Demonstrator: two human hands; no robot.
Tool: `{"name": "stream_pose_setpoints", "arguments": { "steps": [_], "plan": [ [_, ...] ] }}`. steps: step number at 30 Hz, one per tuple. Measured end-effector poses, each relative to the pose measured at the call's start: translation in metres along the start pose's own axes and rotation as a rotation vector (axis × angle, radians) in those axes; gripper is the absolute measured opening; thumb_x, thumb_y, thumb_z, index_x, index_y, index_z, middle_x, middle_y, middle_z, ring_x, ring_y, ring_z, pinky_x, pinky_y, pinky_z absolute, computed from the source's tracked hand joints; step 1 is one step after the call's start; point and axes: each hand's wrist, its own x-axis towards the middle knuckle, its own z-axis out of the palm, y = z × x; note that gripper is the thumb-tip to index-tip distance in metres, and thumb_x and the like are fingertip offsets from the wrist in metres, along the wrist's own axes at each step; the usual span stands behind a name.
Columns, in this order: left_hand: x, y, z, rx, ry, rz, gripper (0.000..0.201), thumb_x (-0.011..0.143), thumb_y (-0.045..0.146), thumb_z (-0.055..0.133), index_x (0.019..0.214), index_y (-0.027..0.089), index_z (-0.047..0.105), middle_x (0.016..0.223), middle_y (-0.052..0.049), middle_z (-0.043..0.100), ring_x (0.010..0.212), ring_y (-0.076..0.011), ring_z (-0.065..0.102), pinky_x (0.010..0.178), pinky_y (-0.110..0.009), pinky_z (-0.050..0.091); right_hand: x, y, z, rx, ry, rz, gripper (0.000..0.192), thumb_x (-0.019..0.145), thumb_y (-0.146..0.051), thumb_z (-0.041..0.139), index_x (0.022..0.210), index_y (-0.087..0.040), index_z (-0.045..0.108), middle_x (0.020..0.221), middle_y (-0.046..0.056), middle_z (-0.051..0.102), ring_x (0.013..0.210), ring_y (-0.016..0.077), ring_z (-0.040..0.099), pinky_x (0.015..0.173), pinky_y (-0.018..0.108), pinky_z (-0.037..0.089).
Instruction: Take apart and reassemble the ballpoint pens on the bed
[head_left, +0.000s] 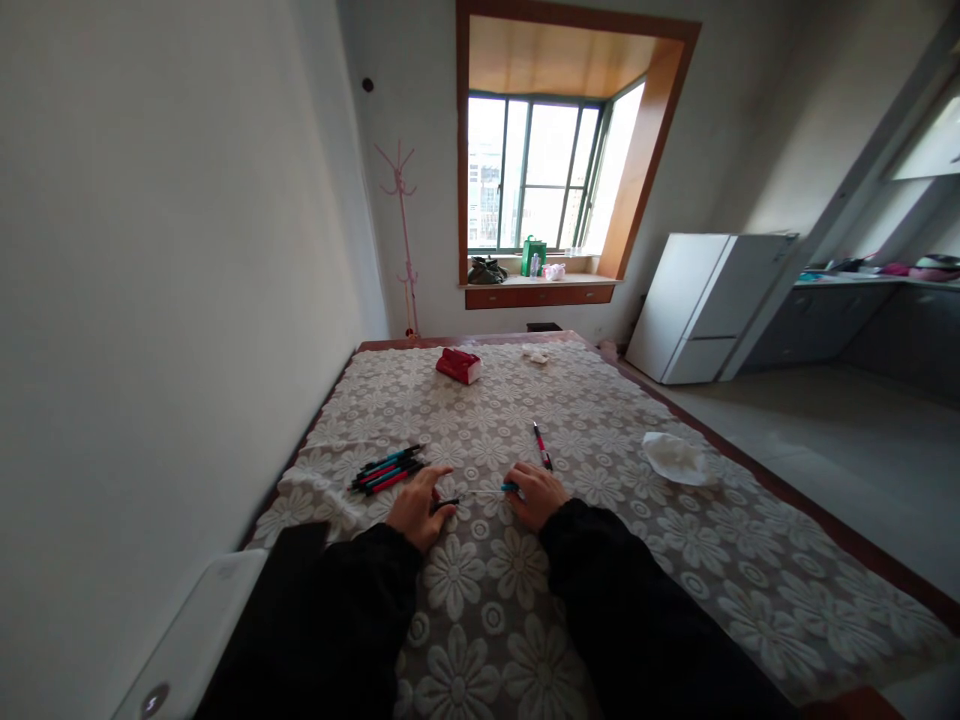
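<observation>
We are pinching a thin pen (480,492) at both ends: our left hand (420,512) is closing its grip on the dark end, our right hand (537,494) on the blue end, and the pen is lying level just above the flowered cloth of the desk (570,580). Just left of the left hand a bundle of pens (388,468) is lying. A lone red pen (541,446) is sitting just beyond the right hand. Farther right, crumpled white paper (675,458); at the far end, a red box (459,365).
</observation>
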Motion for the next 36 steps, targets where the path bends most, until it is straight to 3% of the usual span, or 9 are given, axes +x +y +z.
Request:
{"name": "stream_pose_setpoints", "arguments": {
  "steps": [4, 10, 14, 22, 29, 33, 36],
  "plan": [
    [0.001, 0.000, 0.000, -0.008, -0.016, 0.011, 0.032, 0.076, 0.014, 0.060, 0.107, 0.021, 0.060, 0.112, -0.006, 0.063, 0.075, -0.0135, 0.060, 0.081, -0.031, 0.049, 0.000, 0.000, 0.000, 0.007, 0.009, -0.001, 0.011, 0.081, -0.018, 0.057, 0.089, -0.021, 0.064, 0.093, 0.004, 0.063, 0.089, 0.0185, 0.058, 0.077, 0.028, 0.039],
    [0.004, -0.010, 0.002, 0.071, 0.074, -0.009, 0.015, 0.082, 0.014, 0.052, 0.091, 0.020, 0.062, 0.092, -0.004, 0.068, 0.081, -0.0172, 0.061, 0.078, -0.031, 0.047, 0.000, 0.002, 0.003, 0.055, 0.003, -0.067, 0.010, 0.080, -0.019, 0.060, 0.088, -0.022, 0.066, 0.091, 0.003, 0.063, 0.090, 0.0182, 0.058, 0.078, 0.027, 0.041],
    [0.003, -0.011, 0.001, 0.168, 0.030, -0.007, 0.014, 0.082, 0.013, 0.052, 0.086, 0.020, 0.063, 0.089, -0.004, 0.068, 0.085, -0.0195, 0.061, 0.082, -0.033, 0.045, 0.000, 0.001, 0.004, 0.079, 0.023, -0.105, 0.011, 0.079, -0.017, 0.060, 0.088, -0.021, 0.066, 0.089, 0.003, 0.063, 0.087, 0.0180, 0.058, 0.078, 0.027, 0.042],
    [0.000, 0.001, -0.002, 0.199, -0.021, 0.052, 0.017, 0.083, 0.022, 0.055, 0.094, 0.024, 0.068, 0.106, -0.005, 0.067, 0.104, -0.0230, 0.056, 0.092, -0.038, 0.042, -0.001, -0.003, 0.006, 0.111, -0.009, -0.209, 0.011, 0.080, -0.017, 0.059, 0.088, -0.021, 0.066, 0.089, 0.003, 0.063, 0.086, 0.0175, 0.058, 0.077, 0.027, 0.043],
    [0.000, 0.001, -0.002, 0.183, -0.043, 0.070, 0.033, 0.082, 0.016, 0.053, 0.111, 0.025, 0.066, 0.114, -0.006, 0.066, 0.109, -0.0244, 0.054, 0.096, -0.040, 0.042, 0.000, 0.000, 0.006, 0.063, 0.022, -0.106, 0.011, 0.080, -0.018, 0.060, 0.088, -0.022, 0.066, 0.088, 0.003, 0.063, 0.088, 0.0182, 0.059, 0.078, 0.028, 0.042],
    [0.000, 0.000, -0.001, 0.169, -0.035, 0.066, 0.028, 0.080, 0.014, 0.053, 0.102, 0.025, 0.068, 0.111, -0.006, 0.066, 0.108, -0.0242, 0.055, 0.095, -0.039, 0.042, 0.000, 0.001, 0.004, 0.029, 0.019, -0.039, 0.010, 0.081, -0.019, 0.060, 0.088, -0.022, 0.066, 0.089, 0.003, 0.063, 0.088, 0.0181, 0.058, 0.078, 0.028, 0.041],
    [0.000, 0.005, -0.003, 0.179, -0.011, 0.027, 0.031, 0.078, 0.015, 0.056, 0.106, 0.023, 0.065, 0.110, -0.007, 0.066, 0.107, -0.0246, 0.055, 0.094, -0.039, 0.042, 0.000, 0.001, 0.003, 0.018, 0.015, -0.029, 0.010, 0.081, -0.019, 0.059, 0.088, -0.022, 0.066, 0.089, 0.003, 0.063, 0.089, 0.0180, 0.058, 0.078, 0.028, 0.041]
  ]
}}
